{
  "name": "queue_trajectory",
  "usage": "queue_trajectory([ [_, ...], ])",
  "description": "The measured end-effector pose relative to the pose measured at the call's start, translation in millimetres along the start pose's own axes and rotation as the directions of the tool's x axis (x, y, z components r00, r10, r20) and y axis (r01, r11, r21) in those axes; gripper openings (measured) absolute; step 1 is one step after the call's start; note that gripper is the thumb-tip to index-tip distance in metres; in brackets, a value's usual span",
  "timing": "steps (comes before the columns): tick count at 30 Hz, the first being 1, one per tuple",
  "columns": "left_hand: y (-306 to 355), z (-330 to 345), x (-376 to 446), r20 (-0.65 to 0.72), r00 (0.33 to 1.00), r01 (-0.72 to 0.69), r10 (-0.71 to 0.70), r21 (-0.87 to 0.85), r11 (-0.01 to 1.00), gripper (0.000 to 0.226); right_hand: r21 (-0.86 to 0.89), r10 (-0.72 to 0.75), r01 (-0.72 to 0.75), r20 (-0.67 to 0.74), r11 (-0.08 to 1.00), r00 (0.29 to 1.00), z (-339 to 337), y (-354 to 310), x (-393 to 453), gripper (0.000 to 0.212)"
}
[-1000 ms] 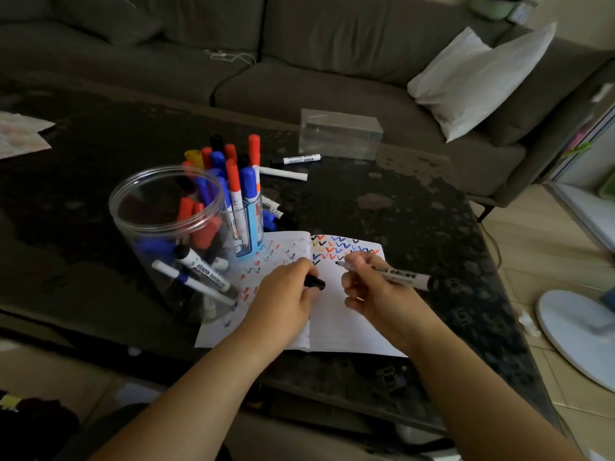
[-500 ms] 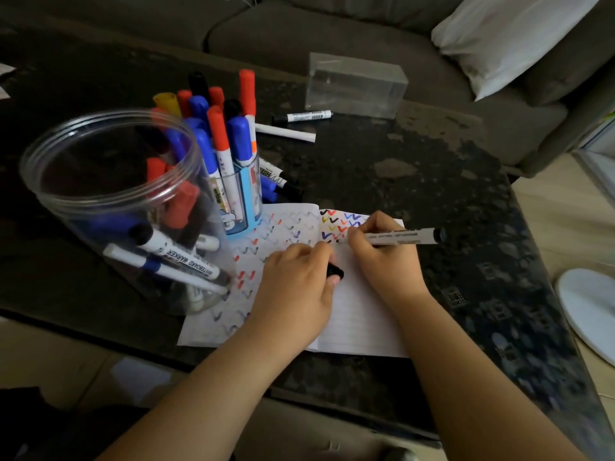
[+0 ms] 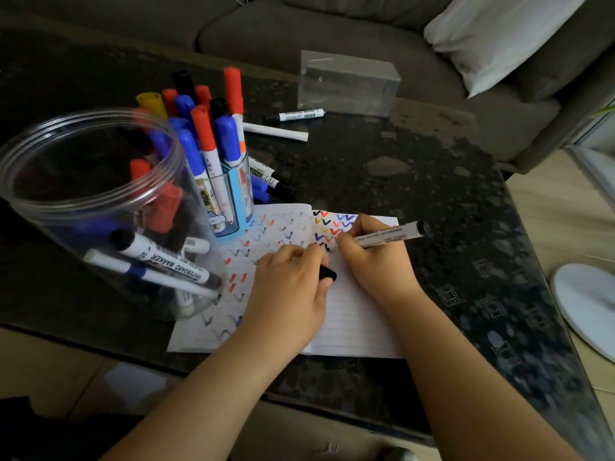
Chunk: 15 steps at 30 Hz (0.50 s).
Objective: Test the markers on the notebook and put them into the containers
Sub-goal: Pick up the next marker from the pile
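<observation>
An open lined notebook [image 3: 352,314] lies on the dark table, its pages covered with coloured tick marks. My right hand [image 3: 372,261] grips a white marker [image 3: 389,235], its tip down on the right page among the ticks. My left hand [image 3: 289,294] rests on the notebook's middle and pinches the marker's black cap [image 3: 327,273]. A big clear jar [image 3: 100,207] at the left holds several markers. Behind it, a small blue cup [image 3: 229,197] stands packed with upright red, blue and black markers.
Loose markers [image 3: 293,115] lie on the table behind the cup, and a clear plastic box [image 3: 346,83] sits farther back. A grey sofa with a white pillow [image 3: 499,34] lies beyond. The table's right edge [image 3: 539,261] drops to a pale floor with a white fan base [image 3: 585,304].
The view has dipped lower and closer to the table. My right hand has brought the marker tip down onto the right page; my left hand has stayed on the notebook with the cap.
</observation>
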<state>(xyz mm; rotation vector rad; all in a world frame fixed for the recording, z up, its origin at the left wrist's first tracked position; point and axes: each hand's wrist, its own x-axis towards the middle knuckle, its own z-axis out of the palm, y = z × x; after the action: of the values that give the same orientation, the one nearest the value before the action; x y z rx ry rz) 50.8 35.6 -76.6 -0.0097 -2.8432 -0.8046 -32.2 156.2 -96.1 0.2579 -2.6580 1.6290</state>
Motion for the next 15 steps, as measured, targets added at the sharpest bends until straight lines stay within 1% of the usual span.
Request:
queue_trajectory([
  [4, -2, 2, 1, -0.002, 1.000, -0.002, 0.002, 0.001, 1.000, 0.021, -0.032, 0.024, -0.026, -0.070, 0.999, 0.997, 1, 2, 1, 0.023],
  [6, -4, 3, 2, 0.007, 1.000, 0.010, -0.010, -0.012, 1.000, 0.020, -0.010, 0.035, -0.036, -0.099, 0.999, 0.994, -1, -1, 0, 0.025],
  [8, -5, 4, 3, 0.014, 0.999, 0.046, -0.046, -0.067, 0.997, 0.018, 0.090, 0.081, -0.070, -0.126, 0.994, 0.989, -6, -5, -1, 0.022],
  [10, -6, 3, 6, 0.036, 0.993, 0.115, -0.111, -0.185, 0.976, 0.014, 0.204, 0.153, -0.129, -0.108, 0.970, 0.982, -13, -10, -6, 0.018],
  [12, -4, -1, 8, 0.082, 0.977, 0.215, -0.199, -0.344, 0.914, 0.012, 0.282, 0.192, -0.169, -0.055, 0.944, 0.980, -22, -18, -16, 0.016],
  [15, 0, -13, 4, 0.158, 0.933, 0.353, -0.325, -0.582, 0.733, 0.010, 0.427, 0.176, -0.168, 0.021, 0.889, 0.984, -37, -36, -38, 0.013],
])
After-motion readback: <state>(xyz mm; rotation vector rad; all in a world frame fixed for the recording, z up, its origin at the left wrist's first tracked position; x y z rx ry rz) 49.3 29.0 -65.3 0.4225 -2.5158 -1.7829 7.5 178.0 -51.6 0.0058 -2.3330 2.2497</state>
